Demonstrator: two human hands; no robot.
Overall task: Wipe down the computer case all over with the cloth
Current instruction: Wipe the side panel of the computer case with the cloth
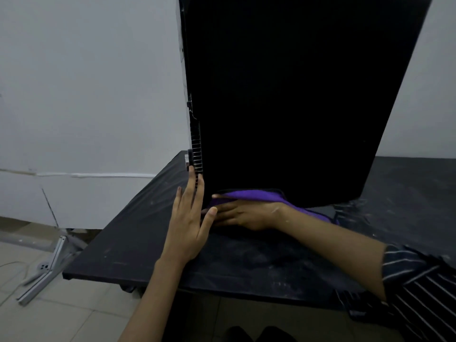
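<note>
Dark table [138, 243] holds a top-cropped computer case [283, 95]; left hand [188, 225] flat, fingers apart; right hand [246, 214] presses purple cloth [254, 195].

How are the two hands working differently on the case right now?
The left hand is bare and open, fingers pointing up along the vented edge of the computer case; the right hand lies flat, fingers pointing left, pressing the purple cloth at the case's bottom edge. The left hand steadies; the right hand wipes. Both work low on the case, over the black table.
</note>
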